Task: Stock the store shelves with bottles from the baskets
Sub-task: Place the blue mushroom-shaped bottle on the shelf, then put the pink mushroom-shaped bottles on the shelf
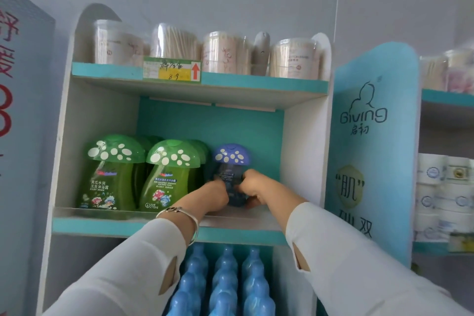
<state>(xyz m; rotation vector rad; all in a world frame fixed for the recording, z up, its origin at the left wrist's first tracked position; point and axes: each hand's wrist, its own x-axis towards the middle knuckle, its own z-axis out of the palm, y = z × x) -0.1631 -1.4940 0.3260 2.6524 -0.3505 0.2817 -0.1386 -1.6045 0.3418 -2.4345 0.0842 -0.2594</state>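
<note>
Blue mushroom-cap bottle (pixel 231 161): upright on middle shelf (pixel 102 223), back label facing out, base near front edge, just R of green mushroom-cap bottles (pixel 169 174).
Long axis: vertical, cap up; body between both hands, straight ahead of fingers.
Left hand (pixel 214 194): clasps bottle's L side at mid-body, fingers curled onto it; bracelet (pixel 179 213) on wrist.
Right hand (pixel 252 185): grips R side, thumb low near base, fingers wrapped at label height.
Nearer hand: neither — both on bottle, roughly level, opposite sides.
Gap to neighbours: bottle close beside nearest green one, contact not clear (L hand hides it); bare shelf to R, up to side panel (pixel 302 161).
Judged step: seating/squaring the bottle in its row; prob. needs slide back or slight turn about vertical axis, then let go.
Risk: tall narrow body w/ wide cap, could tip if pushed high.
Below: row of blue bottles (pixel 225 282) on lower shelf.
Baskets: not in view.
</note>
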